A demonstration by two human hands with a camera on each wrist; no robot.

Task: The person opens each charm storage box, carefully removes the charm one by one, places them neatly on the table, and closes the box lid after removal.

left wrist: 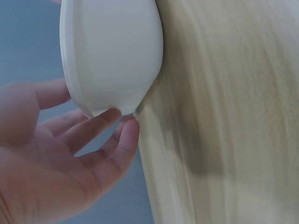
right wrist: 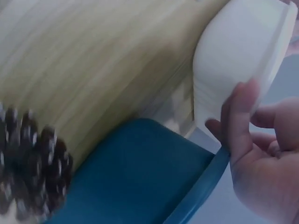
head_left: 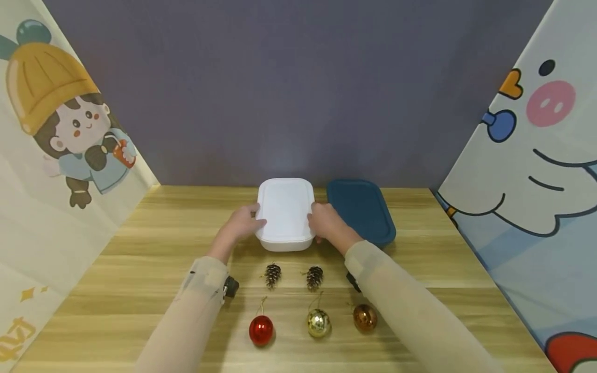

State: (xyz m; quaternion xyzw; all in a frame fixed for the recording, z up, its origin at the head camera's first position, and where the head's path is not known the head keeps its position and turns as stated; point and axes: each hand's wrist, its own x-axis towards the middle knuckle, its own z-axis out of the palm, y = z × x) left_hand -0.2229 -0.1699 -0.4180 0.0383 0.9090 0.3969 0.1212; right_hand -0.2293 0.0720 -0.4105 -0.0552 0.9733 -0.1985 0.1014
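Note:
A white lidded box (head_left: 285, 210) sits at the back of the wooden table, between both hands. My left hand (head_left: 240, 224) grips its left side; in the left wrist view the thumb is at the rim and the fingers bend against the wall of the white box (left wrist: 117, 51). On the opposite side my right hand (head_left: 328, 223) holds the rim. The right wrist view shows curled fingers (right wrist: 243, 107) on the box wall, close by the edge of a dark blue lidded box (head_left: 359, 210).
Two pine cones (head_left: 272, 274) lie in front of the white box. Nearer the front are a red bauble (head_left: 261, 330), a gold bauble (head_left: 319, 323) and a copper-brown bauble (head_left: 365, 317), the last beside the right sleeve. A grey wall (head_left: 298, 93) rises behind the table.

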